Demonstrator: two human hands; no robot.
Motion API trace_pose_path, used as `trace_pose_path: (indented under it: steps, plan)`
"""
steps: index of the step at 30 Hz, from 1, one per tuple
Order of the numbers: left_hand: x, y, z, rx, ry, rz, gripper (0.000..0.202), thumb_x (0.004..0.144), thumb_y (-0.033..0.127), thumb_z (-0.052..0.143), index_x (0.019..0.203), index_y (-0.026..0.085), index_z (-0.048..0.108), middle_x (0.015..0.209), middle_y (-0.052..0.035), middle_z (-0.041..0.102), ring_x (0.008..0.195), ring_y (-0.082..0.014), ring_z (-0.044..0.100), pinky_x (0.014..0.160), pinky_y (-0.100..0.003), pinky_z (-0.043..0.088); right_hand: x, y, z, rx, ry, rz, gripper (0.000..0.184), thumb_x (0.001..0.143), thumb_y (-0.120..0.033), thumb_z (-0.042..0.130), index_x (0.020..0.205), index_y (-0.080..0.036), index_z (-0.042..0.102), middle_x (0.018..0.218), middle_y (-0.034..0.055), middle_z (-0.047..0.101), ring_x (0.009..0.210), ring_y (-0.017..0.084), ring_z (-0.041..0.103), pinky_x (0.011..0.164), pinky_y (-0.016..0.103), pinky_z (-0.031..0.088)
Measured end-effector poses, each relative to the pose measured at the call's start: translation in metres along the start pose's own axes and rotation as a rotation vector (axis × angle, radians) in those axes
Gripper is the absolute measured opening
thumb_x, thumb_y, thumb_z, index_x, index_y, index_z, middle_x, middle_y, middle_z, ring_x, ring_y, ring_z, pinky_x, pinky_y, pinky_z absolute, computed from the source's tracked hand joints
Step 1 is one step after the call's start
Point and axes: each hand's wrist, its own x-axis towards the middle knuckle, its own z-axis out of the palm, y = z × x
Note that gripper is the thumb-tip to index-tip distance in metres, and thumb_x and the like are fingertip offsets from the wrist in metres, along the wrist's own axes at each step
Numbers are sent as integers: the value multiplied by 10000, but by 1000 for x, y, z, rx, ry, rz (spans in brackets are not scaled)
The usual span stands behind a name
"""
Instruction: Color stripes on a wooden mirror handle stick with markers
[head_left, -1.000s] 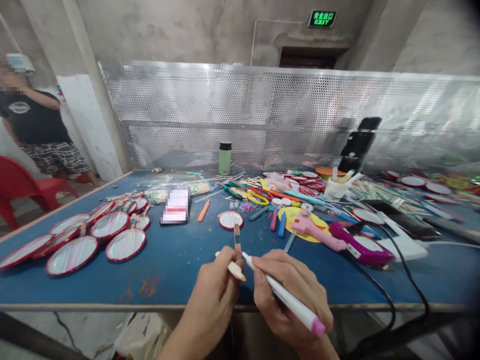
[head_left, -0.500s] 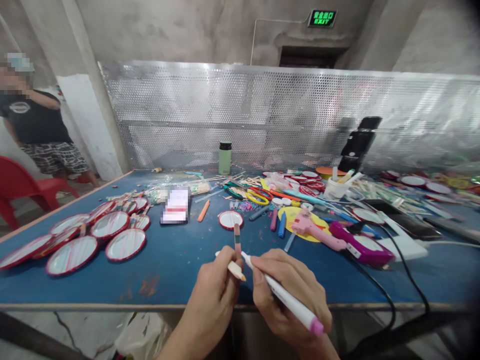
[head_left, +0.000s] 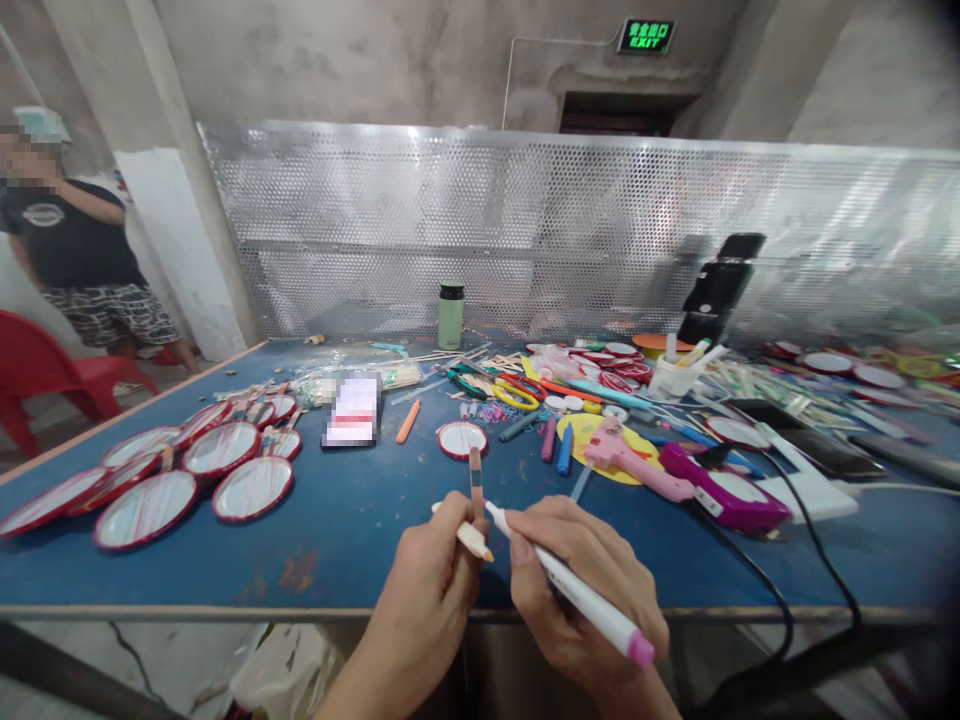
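My left hand (head_left: pixel 429 570) is closed around the lower end of a flat wooden stick (head_left: pixel 476 478) with coloured bands. At the stick's far end is a small round red-rimmed disc (head_left: pixel 459 440) that looks like a mirror. A whitish piece with an orange tip (head_left: pixel 474 541), perhaps a marker, also juts from the left fingers. In my right hand (head_left: pixel 547 625) is a white marker (head_left: pixel 589 602) with a pink end, gripped like a pen. Its point is right beside the stick, and I cannot tell if they touch.
Larger red-rimmed round discs (head_left: pixel 146 510) lie at left, near a phone (head_left: pixel 352 410). An orange marker (head_left: pixel 408 422), a pink glue gun (head_left: pixel 637 465), a purple device (head_left: pixel 720 488) and cables lie on the blue table (head_left: pixel 337 560). Behind stands a green bottle (head_left: pixel 450 318). A person (head_left: pixel 71 235) is far left.
My right hand and the marker have shifted very slightly to the right. The left hand keeps its hold on the stick.
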Motion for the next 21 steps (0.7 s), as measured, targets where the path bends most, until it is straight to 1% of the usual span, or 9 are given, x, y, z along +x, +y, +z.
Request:
trace_pose_path:
  steps: [5,10,16,21]
  plan:
    - [0,1,0,7,0,13,277,1018,340,368,773,219,407,641,75,386,572,-106,317,533,-211,267,0,0,0,37,-18,-40,150,827,-53,587,901,-169,649,730,14,706,660,127,686,637,227,553]
    - [0,0,1,-1,-5,-1,290,1023,338,359,755,226,369,641,78,375,565,-105,314,535,-211,270,-2,1,1,4,34,1,131,831,-70,592,885,-176,647,715,13,702,646,126,683,612,221,546]
    - [0,0,0,19,9,4,286,1015,346,371,764,217,419,642,70,390,574,-109,327,531,-209,271,0,-2,0,9,18,-18,158,826,-54,587,889,-188,642,710,9,703,640,133,688,612,227,558]
    - [-2,-2,1,12,7,0,269,1014,337,376,777,218,420,641,71,398,570,-106,327,532,-207,271,0,-1,0,22,5,-28,156,828,-53,586,901,-176,648,721,20,705,650,140,688,620,237,560]
